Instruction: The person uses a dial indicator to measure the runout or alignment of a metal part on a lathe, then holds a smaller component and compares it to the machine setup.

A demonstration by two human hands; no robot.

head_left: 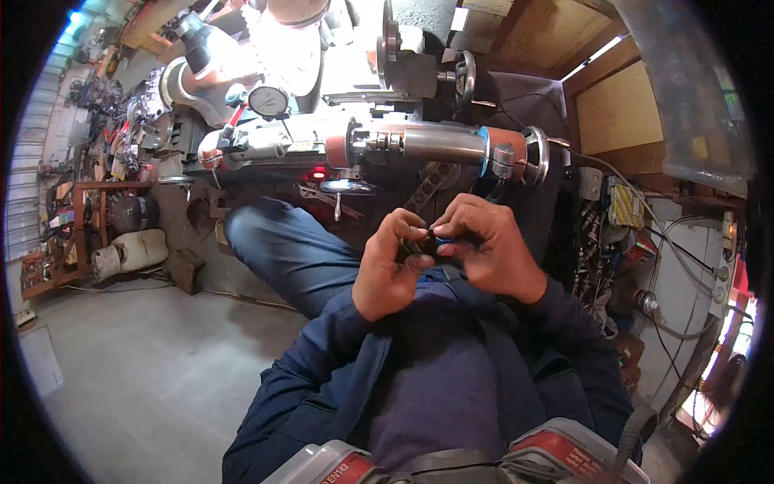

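In front of my chest, my left hand [389, 264] and my right hand [489, 248] meet with thumbs and forefingers pinched together. Between the fingertips is a small dark piece [430, 239], with a bit of blue beside my right fingers. The fingers cover most of it, so its kind is unclear. Just beyond my hands runs a metalworking machine with a steel cylinder [443, 145], an orange tailstock-like end [505, 152] and a handwheel [534, 156]. A round dial gauge [268, 101] stands above the machine bed. Below the bed sits another handwheel [348, 186] with a crank handle.
A grinding wheel [390, 44] and a further handwheel [465, 79] rise behind the bed. My bent knee [262, 234] is near the machine's front. A dirty white canister [139, 254] lies at left by a wooden rack [85, 234]. Cables [669, 234] hang on the right.
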